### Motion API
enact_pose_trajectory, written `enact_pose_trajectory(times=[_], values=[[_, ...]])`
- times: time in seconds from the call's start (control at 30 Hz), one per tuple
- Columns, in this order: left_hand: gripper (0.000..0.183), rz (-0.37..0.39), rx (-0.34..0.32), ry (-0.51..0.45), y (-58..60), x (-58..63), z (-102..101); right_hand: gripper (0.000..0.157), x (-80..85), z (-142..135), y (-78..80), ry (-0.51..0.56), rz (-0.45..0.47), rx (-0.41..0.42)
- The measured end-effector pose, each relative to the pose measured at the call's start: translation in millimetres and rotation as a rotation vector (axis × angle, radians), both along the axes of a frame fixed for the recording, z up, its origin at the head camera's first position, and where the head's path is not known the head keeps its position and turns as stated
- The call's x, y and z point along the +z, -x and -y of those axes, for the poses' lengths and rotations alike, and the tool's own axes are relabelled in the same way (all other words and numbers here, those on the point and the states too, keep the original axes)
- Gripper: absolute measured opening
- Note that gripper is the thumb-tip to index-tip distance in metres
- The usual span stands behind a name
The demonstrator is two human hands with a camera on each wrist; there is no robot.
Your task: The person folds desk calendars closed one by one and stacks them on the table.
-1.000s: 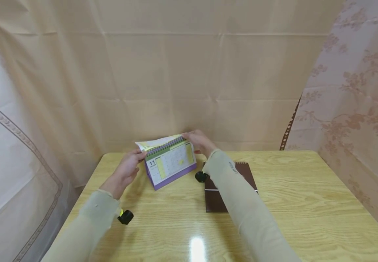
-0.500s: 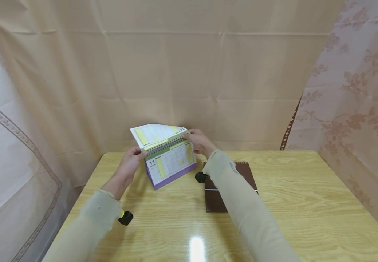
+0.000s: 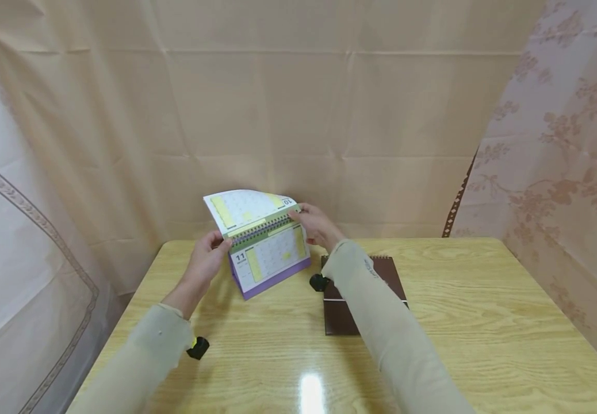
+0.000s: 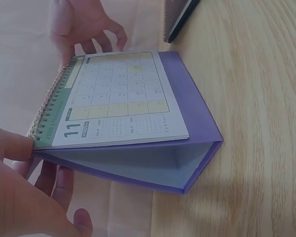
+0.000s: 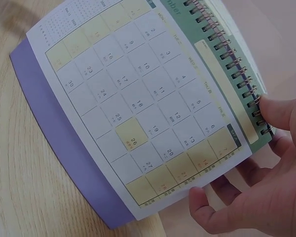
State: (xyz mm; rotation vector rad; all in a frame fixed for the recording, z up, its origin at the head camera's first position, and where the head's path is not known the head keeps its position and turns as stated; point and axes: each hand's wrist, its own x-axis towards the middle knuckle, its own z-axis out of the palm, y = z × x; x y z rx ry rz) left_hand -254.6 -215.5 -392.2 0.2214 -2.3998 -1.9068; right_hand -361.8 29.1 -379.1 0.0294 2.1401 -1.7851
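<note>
A purple desk calendar (image 3: pixel 278 256) stands tent-like on the wooden table, its November page facing me. My left hand (image 3: pixel 205 264) pinches its upper left corner at the coil, thumb in front and fingers behind. At the other end of the coil, my right hand (image 3: pixel 319 225) pinches the upper right corner. An October page (image 3: pixel 244 207) sticks up and back beyond the coil, its print upside down. In the left wrist view the purple stand (image 4: pixel 187 94) shows its hollow side. The right wrist view has the right thumb on the coil (image 5: pixel 237 64), other fingers at the back edge.
A dark brown spiral notebook (image 3: pixel 340 316) with a pale band lies right of the calendar, partly under my right forearm. Beige cloth (image 3: pixel 298 115) hangs behind the wooden table (image 3: pixel 485 322), and patterned cloth (image 3: pixel 578 144) hangs at the right.
The October page has risen from nearly flat behind the coil to standing up and back, its print now showing. Both hands stay at the calendar's top corners, and the stand has not moved.
</note>
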Motion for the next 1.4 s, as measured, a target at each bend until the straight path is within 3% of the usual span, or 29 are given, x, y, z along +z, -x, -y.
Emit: enact_pose_trajectory(times=[0.57,0.97,1.4], values=[[0.035,-0.060,0.008,0.117,-0.1,-5.1,-2.8,0.030,-12.0,-5.5,3.0,0.001,-0.059,-0.019],[0.021,-0.292,0.059,0.382,-2.6,-19.4,1.4,0.027,-18.5,0.0,5.7,0.040,-0.137,-0.042],[0.017,-0.374,0.098,0.487,-2.0,-22.5,-3.0,0.031,-25.0,-7.4,7.1,0.026,-0.185,-0.019]])
